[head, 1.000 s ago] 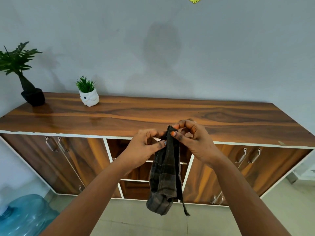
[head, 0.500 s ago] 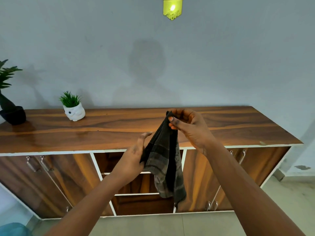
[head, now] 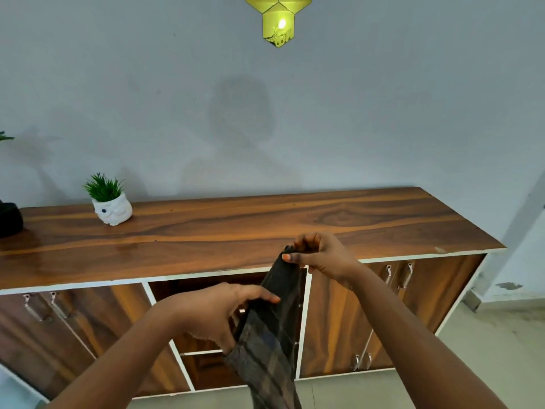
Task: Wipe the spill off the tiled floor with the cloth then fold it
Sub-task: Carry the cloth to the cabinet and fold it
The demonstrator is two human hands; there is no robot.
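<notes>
A dark plaid cloth hangs in the air in front of the wooden sideboard. My right hand pinches its top corner between thumb and fingers. Lower and to the left, my left hand has its thumb over the cloth's left edge, halfway down, and its fingers behind the fabric. The cloth's bottom end runs out of the frame. Only a strip of the tiled floor shows at the bottom right, and no spill is visible there.
On the sideboard's left stand a small white owl pot with a green plant and a black pot at the frame edge. Cabinet doors with metal handles are below. A yellow wall lamp glows above.
The view has tilted up and shifted. My left hand has slid down the cloth's left edge while my right hand keeps pinching the top corner.
</notes>
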